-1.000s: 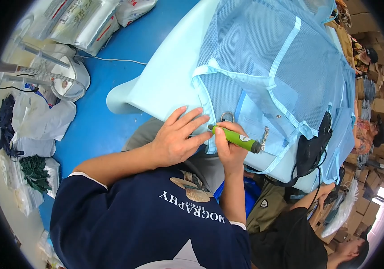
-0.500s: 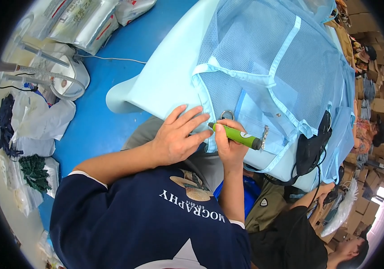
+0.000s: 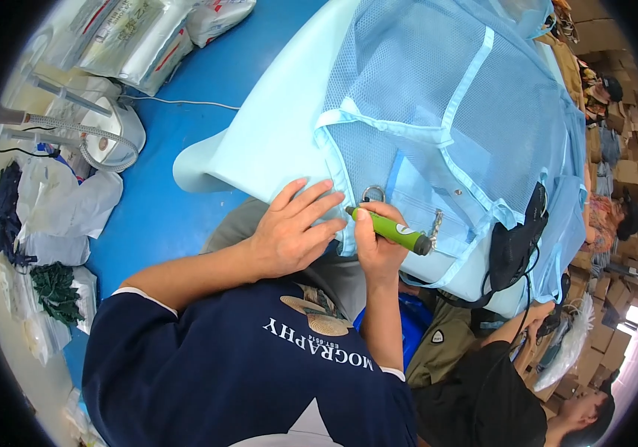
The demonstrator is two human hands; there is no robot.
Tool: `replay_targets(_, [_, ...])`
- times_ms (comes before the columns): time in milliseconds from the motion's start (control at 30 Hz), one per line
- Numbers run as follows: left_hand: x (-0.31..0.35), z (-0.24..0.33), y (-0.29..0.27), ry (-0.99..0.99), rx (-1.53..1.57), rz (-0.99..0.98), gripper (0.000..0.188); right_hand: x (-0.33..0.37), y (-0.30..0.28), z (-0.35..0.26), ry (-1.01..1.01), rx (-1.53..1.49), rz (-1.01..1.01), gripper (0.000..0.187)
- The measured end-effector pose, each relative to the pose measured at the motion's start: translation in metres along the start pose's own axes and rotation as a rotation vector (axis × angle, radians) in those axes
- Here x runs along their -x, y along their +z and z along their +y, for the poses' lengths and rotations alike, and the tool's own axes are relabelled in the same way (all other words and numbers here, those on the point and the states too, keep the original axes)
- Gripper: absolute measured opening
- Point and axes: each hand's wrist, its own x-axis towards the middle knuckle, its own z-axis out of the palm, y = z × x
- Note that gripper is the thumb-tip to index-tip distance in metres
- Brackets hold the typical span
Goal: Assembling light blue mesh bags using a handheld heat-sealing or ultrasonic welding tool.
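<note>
A light-blue mesh garment (image 3: 408, 67) with paler fabric bands lies over a pale blue-green sheet (image 3: 267, 127). My left hand (image 3: 294, 229) rests flat, fingers spread, at the band along the garment's near-left edge. In my right hand (image 3: 378, 253) is a thick green pen-shaped tool (image 3: 389, 229) with a dark end cap. Its narrow dark tip points left at that band, close to my left fingertips; whether it touches, I cannot tell. Just beyond the tool a metal ring (image 3: 373, 194) lies on the mesh, and a short beaded chain (image 3: 436, 223) is beside the cap.
A blue tabletop (image 3: 177, 141) extends to the left, with plastic-wrapped packages (image 3: 140, 45) at its far side. A white device with a hose (image 3: 110, 138) and dark green gloves (image 3: 56, 293) lie along the left. A black strap piece (image 3: 516, 246) and a co-worker in black (image 3: 475, 395) are at right.
The view has shifted slightly, moving everything a little left. Both hands and the green tool keep nearly the same places on the garment.
</note>
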Motion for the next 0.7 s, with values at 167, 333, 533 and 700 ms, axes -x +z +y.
replay_targets(167, [0.0006,-0.0012,0.0005,0.005,0.001,-0.001,0.027,-0.0015,-0.0008,-0.0047,0.156,-0.108,0.006,0.010])
replay_targets(333, [0.0004,0.0009,0.0015,0.009,-0.018,0.006,0.027,-0.0028,-0.0006,-0.0035,0.024,-0.026,-0.035,0.009])
replay_targets(533, [-0.0006,0.0001,-0.0002,0.000,0.002,-0.016,0.028,0.0015,0.0004,0.0006,0.044,-0.012,0.015,0.008])
replay_targets(700, [0.0007,0.0014,0.0004,-0.004,-0.016,-0.007,0.029,0.0036,0.0012,-0.0009,-0.007,0.024,0.054,0.008])
